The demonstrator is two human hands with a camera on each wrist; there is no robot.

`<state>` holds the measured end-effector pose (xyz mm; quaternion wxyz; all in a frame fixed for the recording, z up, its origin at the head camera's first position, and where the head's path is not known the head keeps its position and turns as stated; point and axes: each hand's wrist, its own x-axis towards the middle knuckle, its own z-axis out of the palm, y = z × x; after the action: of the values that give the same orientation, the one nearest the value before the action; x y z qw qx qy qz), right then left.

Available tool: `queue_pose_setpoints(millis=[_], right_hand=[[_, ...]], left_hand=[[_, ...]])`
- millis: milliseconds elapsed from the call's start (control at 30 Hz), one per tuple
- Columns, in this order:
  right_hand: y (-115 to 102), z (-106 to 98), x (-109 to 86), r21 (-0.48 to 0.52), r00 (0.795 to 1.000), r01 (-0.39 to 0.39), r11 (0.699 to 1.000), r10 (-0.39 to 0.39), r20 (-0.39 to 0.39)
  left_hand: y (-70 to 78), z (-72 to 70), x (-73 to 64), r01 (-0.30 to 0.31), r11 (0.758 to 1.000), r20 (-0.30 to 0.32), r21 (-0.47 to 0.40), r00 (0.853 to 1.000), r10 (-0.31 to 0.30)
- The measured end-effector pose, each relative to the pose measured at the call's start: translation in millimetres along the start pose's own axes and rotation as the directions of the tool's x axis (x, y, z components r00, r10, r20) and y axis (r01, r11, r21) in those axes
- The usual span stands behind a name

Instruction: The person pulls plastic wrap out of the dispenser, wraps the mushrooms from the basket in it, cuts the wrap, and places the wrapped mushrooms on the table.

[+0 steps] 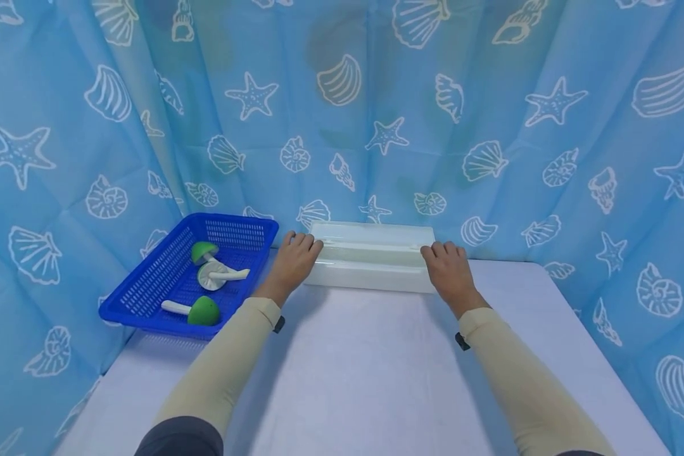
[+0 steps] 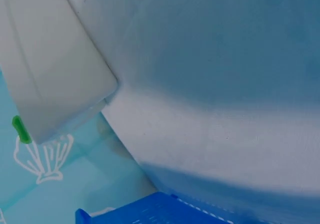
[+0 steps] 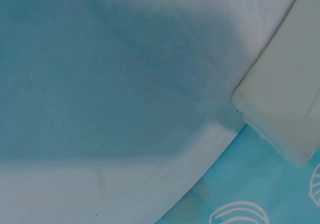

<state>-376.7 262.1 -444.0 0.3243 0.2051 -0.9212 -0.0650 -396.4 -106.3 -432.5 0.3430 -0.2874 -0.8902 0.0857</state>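
A long white box [image 1: 370, 277] sits at the back of the table, with a pale, see-through panel [image 1: 370, 232] along its rear. My left hand [image 1: 294, 261] grips the upper left end, fingers curled over the edge. At the opposite end, my right hand [image 1: 449, 271] holds the upper right corner the same way. Both wrist views show an end of the white box [image 2: 60, 69] close to the table's far edge, while the hands themselves are out of sight there. A small green piece [image 2: 21, 129] peeks out past the box in the left wrist view.
Left of the box stands a blue plastic basket [image 1: 148, 278] holding several toy mushrooms with green caps, one being a green-capped mushroom [image 1: 204, 311]. A blue seashell-print curtain [image 1: 342, 126] hangs behind. White cloth covers the table [image 1: 359, 367].
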Motion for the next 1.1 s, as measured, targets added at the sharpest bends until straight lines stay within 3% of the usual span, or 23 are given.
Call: queue_pose_setpoints(millis=[167,367,533,800,1100], right_hand=[[-3.0,-1.0,1.8,-0.084,0.999,-0.018,0.996,0.020,0.027],[-1.1,-7.1,8.2,-0.106,0.999,0.000,0.994,0.005,0.044],[0.7,-15.6,14.6,-0.122,0.998,0.009,0.993,-0.002,0.055],[1.5,-26.3,20.1,-0.142,0.995,-0.003,0.990,0.017,0.098],[4.9,-35.2,27.4,-0.155,0.999,-0.012,0.988,0.020,0.049]], left_hand=[[-1.5,1.1,-2.6,-0.022,1.000,-0.024,-0.008,0.999,0.022],[-2.6,0.2,-3.2,-0.004,1.000,-0.017,-0.013,1.000,0.004],[-5.3,-3.8,2.3,0.019,0.999,-0.011,0.035,1.000,-0.019],[-8.3,-10.2,12.7,0.011,0.996,-0.036,0.086,0.999,-0.008],[-10.3,-19.1,22.3,0.023,0.991,-0.074,0.131,0.997,-0.014]])
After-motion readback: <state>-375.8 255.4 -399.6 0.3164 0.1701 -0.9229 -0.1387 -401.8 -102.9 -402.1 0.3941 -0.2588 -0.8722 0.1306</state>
